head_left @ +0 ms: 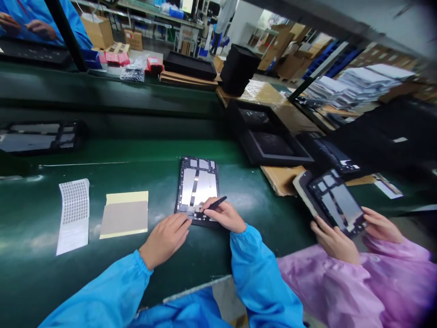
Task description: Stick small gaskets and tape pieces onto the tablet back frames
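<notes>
An opened tablet [205,184] lies on the green bench in front of me, its inner side up, showing silver plates, a dark ribbon cable and a black frame. My right hand [225,215] grips a slim black pen-shaped tool [217,203] over the tablet's lower part; its tip is hidden by my fingers. At the tablet's lower left edge, my left hand [168,239] lies palm down with fingers stretched out, fingertips touching the edge. Left of it are a yellow-edged sheet with a grey-brown face [125,216] and a white sheet of small dark labels [73,205].
To the right, a co-worker in pink sleeves holds another opened tablet [336,200]. Black foam trays [273,157] stand at the bench's back right beside cardboard [283,178]. Another device [41,136] lies at the far left. Across the bench is a person in blue [73,23].
</notes>
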`<state>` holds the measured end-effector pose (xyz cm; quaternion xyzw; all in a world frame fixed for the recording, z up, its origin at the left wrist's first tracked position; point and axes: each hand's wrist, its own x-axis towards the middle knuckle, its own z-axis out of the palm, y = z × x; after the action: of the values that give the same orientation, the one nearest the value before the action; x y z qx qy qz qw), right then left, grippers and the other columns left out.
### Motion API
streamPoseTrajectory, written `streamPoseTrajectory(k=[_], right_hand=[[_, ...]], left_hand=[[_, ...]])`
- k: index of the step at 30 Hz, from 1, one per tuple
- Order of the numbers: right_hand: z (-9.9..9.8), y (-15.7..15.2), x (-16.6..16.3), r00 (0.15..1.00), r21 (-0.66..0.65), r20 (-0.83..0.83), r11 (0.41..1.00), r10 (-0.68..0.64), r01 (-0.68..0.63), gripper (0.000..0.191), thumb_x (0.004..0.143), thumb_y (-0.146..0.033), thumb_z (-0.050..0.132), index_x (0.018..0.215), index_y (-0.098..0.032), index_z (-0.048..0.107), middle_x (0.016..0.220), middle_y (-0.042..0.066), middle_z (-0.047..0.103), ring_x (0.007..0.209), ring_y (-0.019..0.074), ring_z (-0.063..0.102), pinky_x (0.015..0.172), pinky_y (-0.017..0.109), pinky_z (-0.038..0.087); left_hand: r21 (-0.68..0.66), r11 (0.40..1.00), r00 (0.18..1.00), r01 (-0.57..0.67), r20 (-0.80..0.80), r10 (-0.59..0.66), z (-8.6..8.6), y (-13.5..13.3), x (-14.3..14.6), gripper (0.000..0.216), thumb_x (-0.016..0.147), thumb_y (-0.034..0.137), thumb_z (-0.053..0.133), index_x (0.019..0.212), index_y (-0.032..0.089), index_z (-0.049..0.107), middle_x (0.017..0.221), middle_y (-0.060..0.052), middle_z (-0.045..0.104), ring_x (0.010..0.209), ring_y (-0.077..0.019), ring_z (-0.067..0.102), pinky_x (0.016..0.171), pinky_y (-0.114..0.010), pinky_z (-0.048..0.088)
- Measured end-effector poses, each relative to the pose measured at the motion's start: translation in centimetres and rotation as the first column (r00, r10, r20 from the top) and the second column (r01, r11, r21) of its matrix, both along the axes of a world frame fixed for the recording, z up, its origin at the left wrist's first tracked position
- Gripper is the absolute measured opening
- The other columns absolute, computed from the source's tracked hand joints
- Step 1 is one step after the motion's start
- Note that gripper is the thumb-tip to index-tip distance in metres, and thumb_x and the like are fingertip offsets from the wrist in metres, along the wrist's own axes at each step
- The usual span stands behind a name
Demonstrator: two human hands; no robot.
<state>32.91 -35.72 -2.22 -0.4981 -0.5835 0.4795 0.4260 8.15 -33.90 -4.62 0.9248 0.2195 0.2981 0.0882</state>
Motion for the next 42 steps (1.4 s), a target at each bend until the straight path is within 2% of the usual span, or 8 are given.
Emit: streamPoseTrajectory(k=[7, 12, 23, 37, 39, 42], right_hand=[[0.1, 0.0, -0.2, 0.998, 0.020, 0.050, 0.999, 0.031, -0.032, 0.027, 0.090, -0.047, 0.069, 0.091, -0.020, 0.070, 0.090, 0.007, 0.072, 0.085, 0.0201, 0.068, 0.080, 0.035, 0.057], [0.1, 0.0, -0.1, 0.996, 0.043, 0.079, 0.998, 0.042, -0.045, 0.026, 0.091, -0.045, 0.067, 0.092, -0.019, 0.070, 0.090, 0.007, 0.071, 0.085, 0.0196, 0.068, 0.080, 0.034, 0.055], [-0.1, -0.1, 0.0, 0.993, 0.110, 0.113, 0.993, 0.036, -0.048, 0.025, 0.093, -0.044, 0.066, 0.092, -0.019, 0.071, 0.089, 0.008, 0.072, 0.084, 0.0205, 0.068, 0.080, 0.035, 0.055], [0.2, -0.2, -0.3, 0.985, 0.162, 0.164, 0.983, 0.055, -0.082, 0.019, 0.093, -0.038, 0.066, 0.092, -0.021, 0.072, 0.089, 0.009, 0.072, 0.084, 0.0221, 0.068, 0.080, 0.038, 0.055], [0.2, -0.4, -0.1, 0.992, 0.165, 0.121, 0.986, 0.019, -0.039, 0.020, 0.091, -0.041, 0.068, 0.092, -0.021, 0.073, 0.088, 0.009, 0.072, 0.085, 0.0228, 0.068, 0.081, 0.039, 0.055], [0.7, -0.3, 0.1, 0.991, 0.174, -0.016, 0.975, -0.134, 0.135, 0.023, 0.089, -0.046, 0.070, 0.090, -0.023, 0.071, 0.087, 0.007, 0.072, 0.086, 0.0238, 0.069, 0.082, 0.041, 0.056]], left_hand=[[-0.034, 0.999, 1.000, -0.018, 0.009, 0.019, -0.1, -0.1, 0.0, 0.033, 0.098, 0.017, 0.051, 0.128, 0.018, 0.062, 0.117, -0.012, 0.072, 0.110, -0.0236, 0.069, 0.095, -0.039, 0.058], [-0.007, 1.000, 1.000, -0.017, -0.004, 0.017, 0.0, -0.1, 0.0, 0.030, 0.097, 0.017, 0.051, 0.124, 0.015, 0.064, 0.116, -0.014, 0.071, 0.109, -0.0246, 0.069, 0.094, -0.039, 0.059], [-0.056, 0.998, 0.999, -0.032, -0.025, 0.031, -0.1, -0.2, -0.1, 0.032, 0.098, 0.018, 0.050, 0.128, 0.019, 0.062, 0.119, -0.012, 0.071, 0.112, -0.0231, 0.068, 0.096, -0.038, 0.057], [0.017, 0.999, 0.999, -0.033, -0.037, 0.034, 0.3, -0.4, 0.2, 0.028, 0.098, 0.016, 0.050, 0.123, 0.015, 0.064, 0.117, -0.013, 0.071, 0.110, -0.0232, 0.068, 0.094, -0.036, 0.058], [0.019, 0.999, 0.999, -0.032, -0.034, 0.033, 0.5, -0.7, -0.3, 0.029, 0.098, 0.017, 0.051, 0.124, 0.015, 0.063, 0.121, -0.013, 0.070, 0.113, -0.0236, 0.067, 0.096, -0.037, 0.057], [0.037, 0.995, 0.996, -0.089, -0.021, 0.090, 1.0, -0.3, -2.4, 0.030, 0.097, 0.016, 0.052, 0.125, 0.018, 0.063, 0.130, -0.011, 0.066, 0.123, -0.0247, 0.062, 0.103, -0.039, 0.054]])
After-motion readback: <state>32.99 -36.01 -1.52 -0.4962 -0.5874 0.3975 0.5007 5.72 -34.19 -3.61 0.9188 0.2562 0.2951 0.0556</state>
